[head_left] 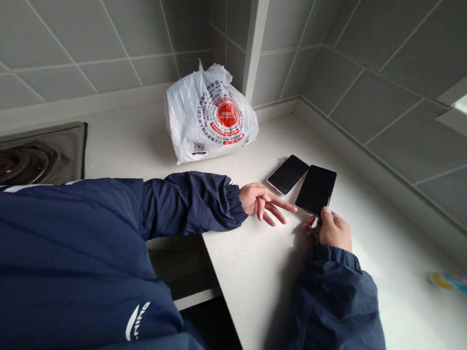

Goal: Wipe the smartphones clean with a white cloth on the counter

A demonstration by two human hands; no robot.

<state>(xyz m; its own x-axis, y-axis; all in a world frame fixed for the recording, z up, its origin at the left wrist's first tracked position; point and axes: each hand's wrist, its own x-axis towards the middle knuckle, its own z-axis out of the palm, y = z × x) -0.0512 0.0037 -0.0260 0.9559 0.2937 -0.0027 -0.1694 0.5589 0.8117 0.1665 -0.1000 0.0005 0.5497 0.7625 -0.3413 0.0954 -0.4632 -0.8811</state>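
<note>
Two black-screened phones lie side by side on the white counter (248,257): the left phone (287,174) and the right phone (316,190). My left hand (261,201) rests on the counter with its fingers stretched out toward the phones, touching nothing. My right hand (332,228) has its fingers curled at the near edge of the right phone, gripping its lower end. Both arms wear dark blue jacket sleeves.
A knotted white plastic bag (209,114) with red print sits in the tiled corner behind the phones. A gas stove (21,155) is set into the counter at the left. A small colourful object (458,281) lies at the right edge. Grey tiled walls surround the counter.
</note>
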